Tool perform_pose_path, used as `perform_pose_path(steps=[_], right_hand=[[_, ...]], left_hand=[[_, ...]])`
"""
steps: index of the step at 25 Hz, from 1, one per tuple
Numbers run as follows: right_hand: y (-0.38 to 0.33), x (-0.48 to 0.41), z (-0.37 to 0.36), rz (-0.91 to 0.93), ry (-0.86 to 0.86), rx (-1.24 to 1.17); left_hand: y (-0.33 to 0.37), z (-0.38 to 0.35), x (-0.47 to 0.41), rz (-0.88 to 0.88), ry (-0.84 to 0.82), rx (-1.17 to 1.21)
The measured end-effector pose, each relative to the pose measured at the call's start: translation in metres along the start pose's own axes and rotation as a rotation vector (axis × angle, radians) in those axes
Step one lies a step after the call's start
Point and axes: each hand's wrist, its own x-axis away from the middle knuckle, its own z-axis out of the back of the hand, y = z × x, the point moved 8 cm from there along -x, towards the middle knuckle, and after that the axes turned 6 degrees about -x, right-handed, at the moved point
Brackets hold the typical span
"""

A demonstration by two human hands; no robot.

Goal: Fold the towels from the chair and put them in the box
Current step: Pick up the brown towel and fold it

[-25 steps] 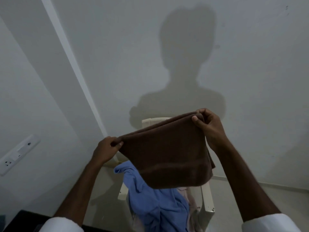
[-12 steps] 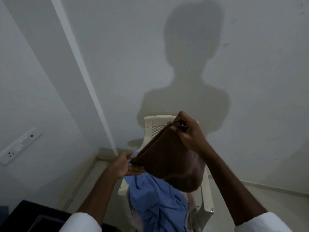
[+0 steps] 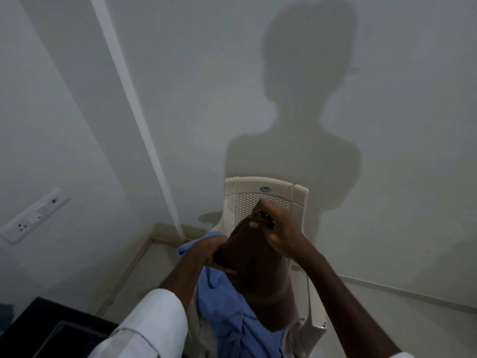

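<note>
Now the brown towel is held much narrower than a second ago: then it was stretched wide between two well-separated hands, and since then the hands have been brought close together, so that the cloth is doubled on itself and hangs as a slim, dark panel. The right hand is clenched on the upper corners, raised in front of the backrest of the white plastic chair, while the left hand is closed on the lower left edge of the same towel, just below and left of the right one. The towel is kept in the air above the chair seat, touching nothing but the hands as far as can be told.

On the seat beneath it a blue towel is left crumpled, with a pale pinkish cloth partly hidden under it. A dark box-like shape is seen at the near left corner; whether it is the box cannot be told.

By judgement, a further fold of the brown towel is just being completed; perhaps one more fold is called for before it is carried to the box, and at least two pieces remain to be folded.
</note>
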Motion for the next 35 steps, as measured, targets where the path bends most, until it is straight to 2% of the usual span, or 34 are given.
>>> perform_pose_path(steps=[1, 3, 6, 7, 11, 13, 15, 18, 21, 26, 29, 31, 33, 35], right_hand=[[0.002, 0.003, 0.001, -0.009, 0.003, 0.001], [0.003, 0.008, 0.003, -0.011, 0.006, -0.003], [0.003, 0.019, 0.002, -0.025, 0.007, -0.024], [0.003, 0.023, 0.002, -0.031, 0.012, -0.031], [0.008, 0.036, 0.004, -0.062, 0.027, -0.062], [0.018, 0.037, 0.011, -0.106, 0.053, -0.092], [0.031, 0.034, 0.026, -0.170, 0.107, -0.134], [0.045, 0.024, 0.043, -0.225, 0.162, -0.221], [0.057, 0.009, 0.031, -0.300, 0.077, -0.323], [0.061, -0.003, 0.000, -0.299, -0.070, -0.463], [0.058, 0.002, -0.015, -0.322, -0.185, -0.517], [0.056, 0.003, -0.022, -0.299, -0.174, -0.513], [0.054, 0.001, -0.028, -0.254, -0.117, -0.495], [0.055, 0.000, -0.033, -0.222, -0.091, -0.432]], left_hand=[[0.003, 0.000, 0.003, -0.002, -0.027, -0.093], [0.002, 0.003, 0.005, 0.029, -0.062, -0.131], [0.009, 0.009, 0.001, -0.028, -0.054, -0.040], [0.013, 0.012, -0.001, -0.063, -0.034, -0.039], [0.035, 0.041, 0.004, -0.193, 0.212, -0.091], [0.056, 0.049, 0.012, -0.355, 0.291, -0.281], [0.076, 0.045, 0.030, -0.530, 0.282, -0.521], [0.089, 0.018, 0.063, -0.804, 0.136, -0.846], [0.089, -0.017, 0.100, -0.963, -0.028, -1.058], [0.084, -0.027, 0.130, -0.985, -0.115, -1.026], [0.071, -0.013, 0.124, -0.896, -0.147, -1.000], [0.064, -0.006, 0.116, -0.781, -0.146, -0.889], [0.062, -0.006, 0.113, -0.762, -0.040, -0.736], [0.061, -0.006, 0.114, -0.849, 0.279, -0.778]])
